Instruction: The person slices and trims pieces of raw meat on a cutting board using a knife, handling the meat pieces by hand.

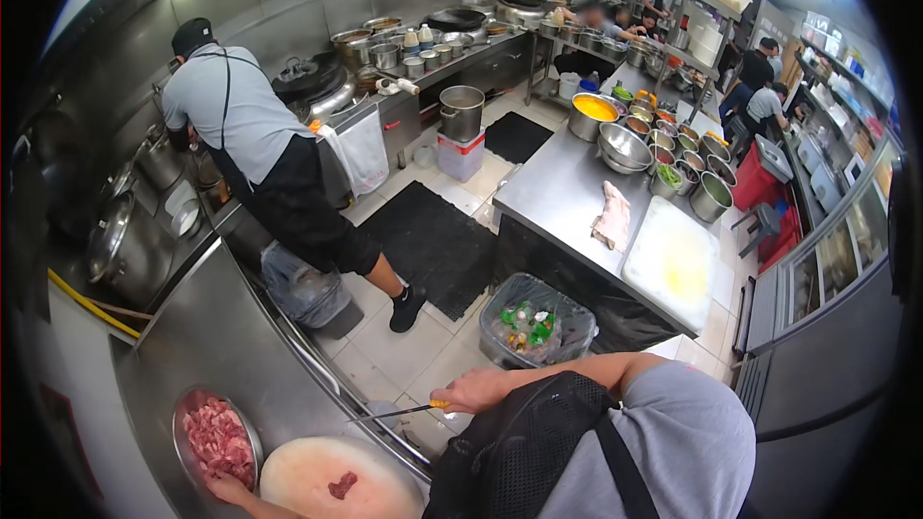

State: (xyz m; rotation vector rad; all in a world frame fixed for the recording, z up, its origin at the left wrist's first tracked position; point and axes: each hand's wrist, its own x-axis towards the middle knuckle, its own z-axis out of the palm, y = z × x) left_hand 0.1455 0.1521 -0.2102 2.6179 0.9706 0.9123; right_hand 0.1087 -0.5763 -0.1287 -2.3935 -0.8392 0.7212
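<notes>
My left hand [229, 487] reaches over the near rim of a steel bowl [252, 434] and touches the raw meat pieces [216, 432] piled inside. Its fingertips are partly lost among the meat, so their grip does not show. Beside the bowl lies a round whitish cutting board [322, 457], stained pink, with one dark red meat piece [342, 485] on it. My right hand [471, 391] is closed around the yellow handle of a knife [404, 411]. The narrow dark blade points left, held past the counter edge and away from the board.
A lined bin [536, 322] with waste stands on the floor near my right arm. A co-worker [240, 120] leans over the stove at left. A steel table [553, 173] holds a meat slab [611, 216], a white board [673, 250] and several ingredient pots. Black mats [423, 245] cover some floor.
</notes>
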